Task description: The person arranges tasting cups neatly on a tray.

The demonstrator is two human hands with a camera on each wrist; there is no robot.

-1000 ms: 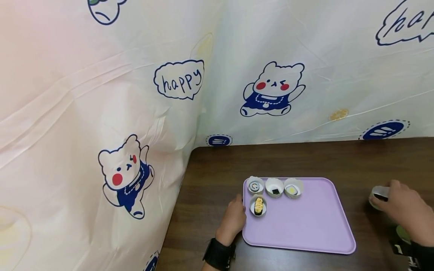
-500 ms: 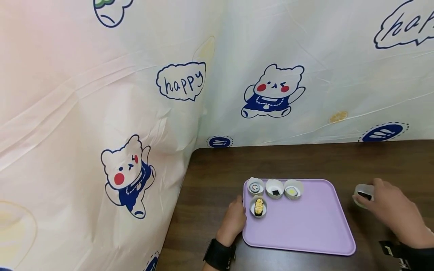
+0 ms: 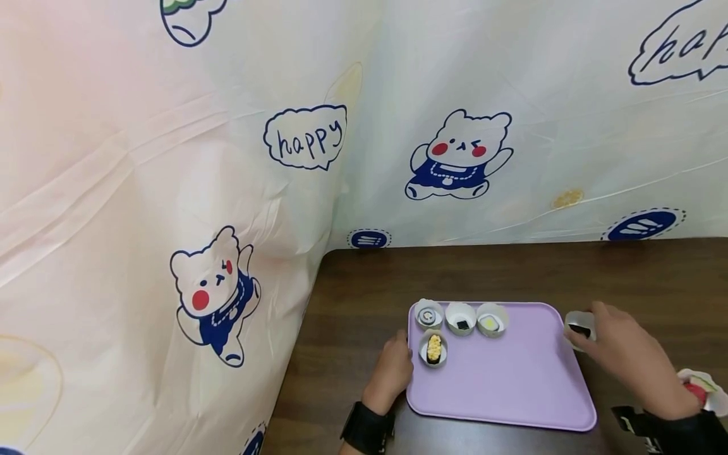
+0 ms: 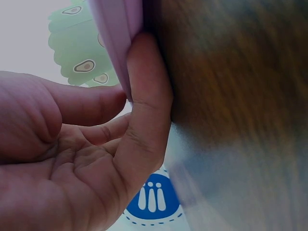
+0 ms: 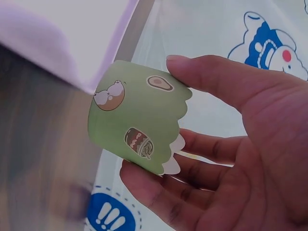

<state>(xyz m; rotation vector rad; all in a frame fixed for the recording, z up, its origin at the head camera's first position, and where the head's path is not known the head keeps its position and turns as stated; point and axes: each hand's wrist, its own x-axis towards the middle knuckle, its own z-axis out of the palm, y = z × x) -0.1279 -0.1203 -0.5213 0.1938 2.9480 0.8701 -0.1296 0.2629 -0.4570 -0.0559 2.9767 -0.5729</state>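
My left hand [image 3: 390,368] pinches the left rim of a lilac tray [image 3: 512,379], thumb on top and a finger underneath, as the left wrist view shows. My right hand [image 3: 631,357] grips a green paper cup [image 5: 139,115] with a scalloped rim between thumb and fingers. Avocado and drink pictures decorate its side. Something dark [image 3: 580,330] shows inside it in the head view. This cup is at the tray's right edge, near the upper right corner. What lies under it is hidden.
Three small paper cups line the tray's back left: a spiral roll [image 3: 428,316], a dark piece [image 3: 462,325] and a yellow-centred piece [image 3: 491,323]. Below them sits a yellow-topped sushi cup [image 3: 434,349]. Beside my right wrist is a cup with red and green food [image 3: 699,388].
My right hand has carried the cup left across the table to the tray's right edge. The cup with red and green food has come into view behind the wrist. My left hand stays put.
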